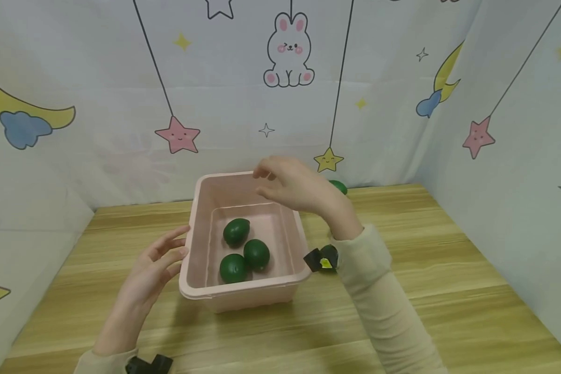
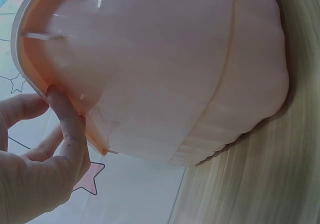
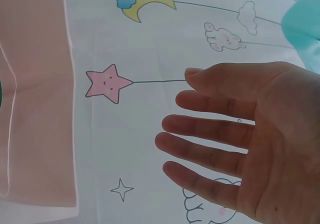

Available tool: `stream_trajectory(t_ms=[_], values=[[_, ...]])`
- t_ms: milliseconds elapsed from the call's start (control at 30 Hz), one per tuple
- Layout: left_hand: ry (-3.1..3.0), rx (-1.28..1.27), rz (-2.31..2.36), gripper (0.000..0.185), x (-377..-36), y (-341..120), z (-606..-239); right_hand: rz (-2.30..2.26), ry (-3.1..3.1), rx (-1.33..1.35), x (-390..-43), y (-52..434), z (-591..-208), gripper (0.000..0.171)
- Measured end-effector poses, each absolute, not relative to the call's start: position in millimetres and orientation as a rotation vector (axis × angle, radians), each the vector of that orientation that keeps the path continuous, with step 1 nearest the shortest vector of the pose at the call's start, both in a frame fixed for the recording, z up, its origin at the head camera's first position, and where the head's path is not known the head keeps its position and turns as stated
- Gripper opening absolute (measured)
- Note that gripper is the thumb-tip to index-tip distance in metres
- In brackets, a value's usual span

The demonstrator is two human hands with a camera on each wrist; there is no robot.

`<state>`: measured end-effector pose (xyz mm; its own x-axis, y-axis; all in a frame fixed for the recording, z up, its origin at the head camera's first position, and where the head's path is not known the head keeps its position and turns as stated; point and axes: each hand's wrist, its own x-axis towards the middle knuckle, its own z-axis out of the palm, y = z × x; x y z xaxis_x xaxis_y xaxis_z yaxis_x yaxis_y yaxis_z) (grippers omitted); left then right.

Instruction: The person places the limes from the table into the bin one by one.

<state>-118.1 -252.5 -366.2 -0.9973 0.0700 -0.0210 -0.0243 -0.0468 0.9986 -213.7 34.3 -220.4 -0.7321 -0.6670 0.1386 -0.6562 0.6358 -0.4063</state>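
Observation:
A pale pink plastic bin point(image 1: 252, 291) stands on the table with three dark green, lime-like fruits point(image 1: 236, 232) inside. At its left side my left hand point(image 1: 151, 270) touches the outside of the rim with its fingertips. In the left wrist view, the thumb and fingers of the left hand point(image 2: 47, 151) meet the rim at one corner of the bin point(image 2: 150, 59). My right hand point(image 1: 294, 184) hovers over the far right part of the bin, holding nothing. Its fingers appear spread and nearly straight in the right wrist view, as the hand point(image 3: 250, 144) faces the curtain.
Another green fruit point(image 1: 338, 186) lies at the back of the wooden table point(image 1: 430, 291), partly hidden by the right wrist. Something dark green shows behind the black wrist mount point(image 1: 314, 259). A white printed curtain point(image 1: 234, 93) closes off the back and sides.

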Motion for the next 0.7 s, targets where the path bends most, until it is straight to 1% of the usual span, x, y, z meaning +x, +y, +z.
stream_trajectory(t_ms=[400, 700], values=[[2.119, 0.040, 2.229, 0.047, -119, -253, -366, -0.761, 2.879, -1.200, -202, 44, -229, 0.027], [2.110, 0.049, 2.239, 0.047, -118, -252, -366, -0.793, 2.938, -1.168, -193, 53, -237, 0.026]])
